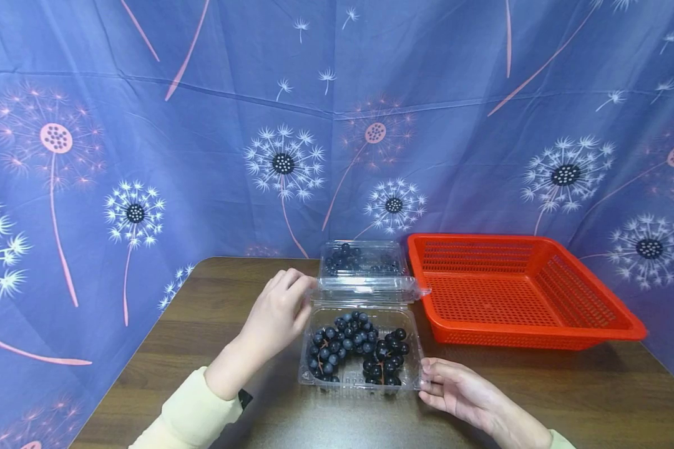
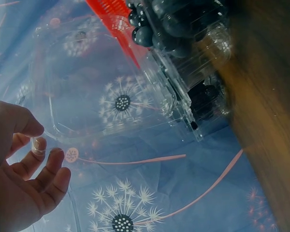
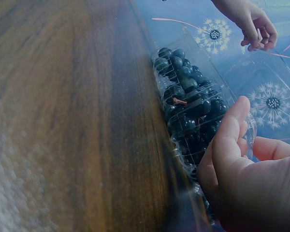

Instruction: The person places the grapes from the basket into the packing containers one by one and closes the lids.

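Observation:
A clear plastic clamshell box (image 1: pixel 348 381) sits on the table with its lid (image 1: pixel 365 292) raised at the back. Inside lie two bunches of dark grapes (image 1: pixel 342 340), one on each side. My left hand (image 1: pixel 278 308) pinches the left corner of the lid between thumb and fingertips; the left wrist view shows the lid (image 2: pixel 87 72) tilted up from the hinge. At the box's right wall, my right hand (image 1: pixel 460 393) grips the rim, thumb on one side and fingers on the other, as the right wrist view shows with the grapes (image 3: pixel 188 82) close by.
Behind the lid stands a second clear box (image 1: pixel 365 249) with dark grapes in it. A red plastic basket (image 1: pixel 528 333) stands at the right, close to both boxes. The brown wooden table (image 1: pixel 202 324) ends at a blue dandelion-print cloth (image 1: pixel 213 156) behind.

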`<state>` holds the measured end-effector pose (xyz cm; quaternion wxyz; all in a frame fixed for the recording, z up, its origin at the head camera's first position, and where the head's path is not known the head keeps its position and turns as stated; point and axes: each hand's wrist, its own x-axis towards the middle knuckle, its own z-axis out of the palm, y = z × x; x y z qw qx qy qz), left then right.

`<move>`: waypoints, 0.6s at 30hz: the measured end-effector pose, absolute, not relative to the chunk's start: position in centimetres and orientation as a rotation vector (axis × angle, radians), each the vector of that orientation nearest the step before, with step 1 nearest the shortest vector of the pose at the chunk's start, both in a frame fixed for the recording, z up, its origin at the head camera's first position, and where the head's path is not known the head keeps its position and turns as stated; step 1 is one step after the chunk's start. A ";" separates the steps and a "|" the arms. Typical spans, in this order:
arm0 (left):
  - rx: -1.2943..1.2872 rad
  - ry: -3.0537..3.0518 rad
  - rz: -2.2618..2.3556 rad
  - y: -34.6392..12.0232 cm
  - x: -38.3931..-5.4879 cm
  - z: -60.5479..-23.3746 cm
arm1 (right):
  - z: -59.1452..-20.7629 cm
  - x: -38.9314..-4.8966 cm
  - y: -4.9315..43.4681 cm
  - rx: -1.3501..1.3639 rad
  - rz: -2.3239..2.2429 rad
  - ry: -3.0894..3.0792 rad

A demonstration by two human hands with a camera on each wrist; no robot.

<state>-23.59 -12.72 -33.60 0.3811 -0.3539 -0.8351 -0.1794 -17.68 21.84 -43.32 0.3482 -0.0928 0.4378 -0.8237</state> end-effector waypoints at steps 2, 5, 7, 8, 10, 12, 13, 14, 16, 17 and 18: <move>-0.907 -2.123 -0.441 -12.8 -23.4 -33.8 | -43.3 -17.7 21.8 -0.235 -2.135 1.138; -0.912 -2.109 -0.425 -12.8 -23.1 -34.0 | -43.3 -17.7 21.8 -0.231 -2.135 1.141; -0.914 -2.103 -0.422 -12.9 -22.9 -34.2 | -43.3 -17.7 21.8 -0.231 -2.135 1.142; -0.914 -2.103 -0.422 -12.9 -22.8 -34.3 | -43.3 -17.7 21.8 -0.231 -2.136 1.142; -0.919 -2.096 -0.424 -12.9 -22.6 -34.4 | -43.3 -17.7 21.8 -0.227 -2.139 1.140; -0.926 -2.092 -0.428 -13.0 -22.5 -34.6 | -43.4 -17.7 21.8 -0.223 -2.143 1.139; -0.931 -2.089 -0.430 -13.0 -22.4 -34.7 | -43.4 -17.7 21.8 -0.221 -2.145 1.138; -0.936 -2.089 -0.432 -13.0 -22.3 -34.8 | -43.4 -17.7 21.8 -0.221 -2.147 1.136; -0.947 -2.082 -0.436 -13.1 -22.2 -35.0 | -43.5 -17.6 21.8 -0.228 -2.150 1.133; -0.951 -2.084 -0.437 -13.1 -22.1 -35.1 | -43.5 -17.6 21.8 -0.233 -2.151 1.131; -0.954 -2.083 -0.434 -13.1 -22.0 -35.2 | -43.5 -17.6 21.7 -0.241 -2.151 1.128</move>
